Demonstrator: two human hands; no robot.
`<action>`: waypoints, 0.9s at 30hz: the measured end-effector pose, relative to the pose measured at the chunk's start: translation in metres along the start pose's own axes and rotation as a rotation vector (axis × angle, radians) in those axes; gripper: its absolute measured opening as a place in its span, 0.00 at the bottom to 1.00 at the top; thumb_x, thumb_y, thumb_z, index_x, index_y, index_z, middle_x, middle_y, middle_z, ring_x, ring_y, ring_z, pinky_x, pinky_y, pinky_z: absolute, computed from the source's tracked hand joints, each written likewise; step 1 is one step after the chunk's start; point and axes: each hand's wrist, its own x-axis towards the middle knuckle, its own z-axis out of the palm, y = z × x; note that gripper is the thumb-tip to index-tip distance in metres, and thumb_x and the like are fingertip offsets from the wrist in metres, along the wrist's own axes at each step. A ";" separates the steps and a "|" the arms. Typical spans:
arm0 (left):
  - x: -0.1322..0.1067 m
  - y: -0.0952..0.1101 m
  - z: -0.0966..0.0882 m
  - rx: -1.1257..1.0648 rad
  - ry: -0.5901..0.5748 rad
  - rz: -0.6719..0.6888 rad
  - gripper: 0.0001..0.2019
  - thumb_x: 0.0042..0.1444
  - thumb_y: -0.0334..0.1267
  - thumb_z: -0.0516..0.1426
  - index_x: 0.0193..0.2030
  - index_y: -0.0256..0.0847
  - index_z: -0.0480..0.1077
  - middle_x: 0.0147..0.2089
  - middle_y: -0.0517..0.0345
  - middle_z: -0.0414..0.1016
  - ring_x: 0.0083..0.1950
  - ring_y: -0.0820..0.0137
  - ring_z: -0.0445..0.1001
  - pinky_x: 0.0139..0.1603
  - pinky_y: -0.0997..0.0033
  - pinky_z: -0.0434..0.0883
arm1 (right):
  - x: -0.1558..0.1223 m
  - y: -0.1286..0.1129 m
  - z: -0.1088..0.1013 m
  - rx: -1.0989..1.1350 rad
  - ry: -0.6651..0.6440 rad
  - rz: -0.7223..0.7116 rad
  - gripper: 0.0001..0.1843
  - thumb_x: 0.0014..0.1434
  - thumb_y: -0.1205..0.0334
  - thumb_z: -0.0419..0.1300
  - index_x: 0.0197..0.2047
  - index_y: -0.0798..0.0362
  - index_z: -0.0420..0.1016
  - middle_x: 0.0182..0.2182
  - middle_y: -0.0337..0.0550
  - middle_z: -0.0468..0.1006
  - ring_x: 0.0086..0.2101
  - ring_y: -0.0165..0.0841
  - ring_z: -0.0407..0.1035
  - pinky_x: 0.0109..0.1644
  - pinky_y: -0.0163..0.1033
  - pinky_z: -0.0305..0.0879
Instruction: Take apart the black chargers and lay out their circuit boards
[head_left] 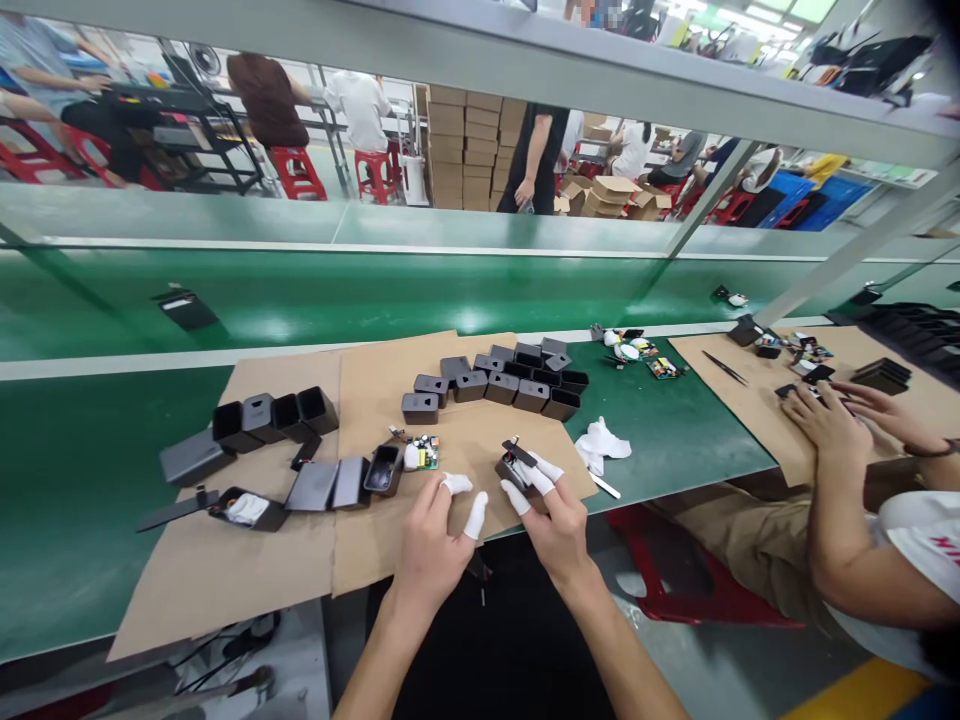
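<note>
My right hand (551, 515), with white finger cots on its fingertips, is closed around a small black plastic housing (516, 464) over the cardboard sheet (375, 400). My left hand (439, 535) hovers just left of it, fingers spread, cots on two fingertips, holding nothing. A green circuit board with white parts (420, 453) lies a little ahead of my left hand. Several black housings (502, 378) are grouped further back on the cardboard. More black housings and lids (274, 418) sit to the left, beside an open black case (246, 508).
A white cloth (604, 442) and a thin tool (604, 487) lie right of the cardboard on the green bench (90, 470). A co-worker's hands (832, 415) work on the neighbouring cardboard at right. A conveyor belt (337, 295) runs behind. People and cartons stand in the background.
</note>
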 end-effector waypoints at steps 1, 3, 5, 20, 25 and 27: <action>0.000 0.000 0.000 0.000 0.004 0.002 0.04 0.70 0.35 0.61 0.49 0.43 0.71 0.45 0.56 0.75 0.48 0.65 0.79 0.53 0.65 0.77 | -0.001 0.001 0.001 0.023 0.004 0.018 0.25 0.66 0.69 0.72 0.64 0.47 0.81 0.56 0.54 0.85 0.53 0.44 0.84 0.59 0.46 0.83; 0.000 0.000 0.000 0.000 0.008 0.008 0.04 0.69 0.34 0.61 0.48 0.43 0.71 0.45 0.56 0.75 0.48 0.65 0.79 0.52 0.64 0.77 | -0.002 0.002 0.001 0.088 0.001 0.068 0.23 0.65 0.69 0.72 0.62 0.44 0.84 0.56 0.52 0.86 0.53 0.44 0.84 0.59 0.45 0.82; 0.000 0.001 0.000 0.004 0.008 0.012 0.04 0.69 0.34 0.61 0.48 0.42 0.71 0.45 0.56 0.75 0.48 0.65 0.79 0.52 0.64 0.77 | -0.001 0.003 0.001 0.151 -0.012 0.117 0.21 0.64 0.68 0.73 0.59 0.43 0.86 0.54 0.50 0.87 0.52 0.43 0.84 0.60 0.45 0.82; 0.001 -0.001 0.002 0.013 -0.018 0.034 0.05 0.70 0.33 0.61 0.51 0.43 0.71 0.46 0.56 0.73 0.48 0.66 0.77 0.53 0.64 0.74 | 0.052 -0.081 -0.048 1.298 0.493 1.388 0.19 0.63 0.53 0.74 0.56 0.45 0.84 0.55 0.42 0.87 0.47 0.32 0.85 0.48 0.33 0.85; 0.002 -0.002 0.002 0.027 -0.011 0.056 0.05 0.70 0.33 0.61 0.50 0.43 0.70 0.45 0.56 0.74 0.47 0.65 0.78 0.52 0.65 0.75 | 0.061 -0.087 -0.054 1.355 0.546 1.480 0.14 0.70 0.55 0.69 0.57 0.44 0.84 0.57 0.41 0.86 0.47 0.29 0.85 0.50 0.30 0.85; 0.002 -0.002 0.002 0.033 -0.008 0.056 0.05 0.70 0.33 0.61 0.50 0.43 0.70 0.46 0.56 0.74 0.47 0.65 0.78 0.52 0.64 0.75 | 0.061 -0.086 -0.052 1.344 0.572 1.485 0.14 0.70 0.56 0.69 0.57 0.45 0.83 0.58 0.42 0.86 0.49 0.29 0.84 0.51 0.30 0.84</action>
